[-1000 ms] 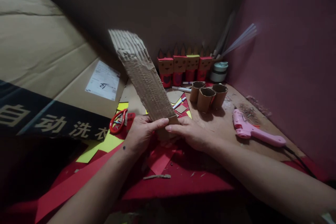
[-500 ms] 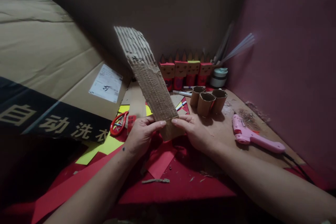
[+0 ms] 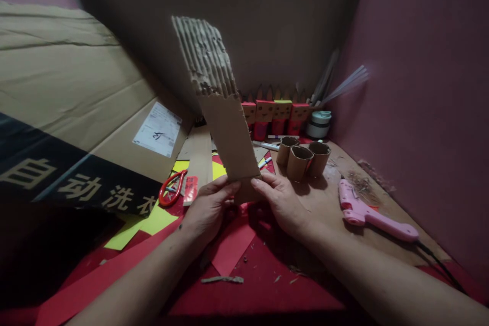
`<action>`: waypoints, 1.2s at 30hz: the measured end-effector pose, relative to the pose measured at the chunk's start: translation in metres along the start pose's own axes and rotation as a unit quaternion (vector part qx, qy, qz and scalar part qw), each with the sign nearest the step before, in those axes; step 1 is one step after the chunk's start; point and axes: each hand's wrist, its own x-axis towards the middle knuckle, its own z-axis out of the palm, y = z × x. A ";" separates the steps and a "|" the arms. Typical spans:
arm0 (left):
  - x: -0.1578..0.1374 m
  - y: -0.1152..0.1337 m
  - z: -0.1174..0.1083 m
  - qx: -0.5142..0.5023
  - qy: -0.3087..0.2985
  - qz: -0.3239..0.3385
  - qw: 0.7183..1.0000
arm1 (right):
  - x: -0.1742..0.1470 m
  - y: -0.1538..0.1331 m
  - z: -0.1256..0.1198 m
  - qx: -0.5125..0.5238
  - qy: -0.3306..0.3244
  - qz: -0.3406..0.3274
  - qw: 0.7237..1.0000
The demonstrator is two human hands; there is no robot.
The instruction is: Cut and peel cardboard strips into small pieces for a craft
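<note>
Cardbd strip (image 3: 226,125) now stands straighter than b4.

I saw a pink glue gun (image 3: 376,218) at right, a lidded jar (image 3: 319,125) far right, a large printed box (image 3: 84,86) left.

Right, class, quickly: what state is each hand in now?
Left hand: closed, pinching the cardboard strip near its lower left edge.
Right hand: closed, pinching the cardboard strip near its lower right edge.

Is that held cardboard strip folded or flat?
Partly folded: the cardboard strip bends at a crease between the left hand and right hand.
</note>
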 end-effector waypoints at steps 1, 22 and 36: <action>0.000 0.000 0.000 0.005 0.002 0.004 1.000 | 0.000 0.001 -0.001 -0.015 0.010 -0.003 1.000; -0.001 0.006 0.000 -0.034 -0.013 -0.009 0.999 | -0.002 -0.009 -0.002 -0.117 0.014 0.054 0.992; 0.001 -0.004 0.006 -0.074 0.090 -0.020 0.993 | -0.004 -0.003 0.010 -0.028 0.070 0.025 0.997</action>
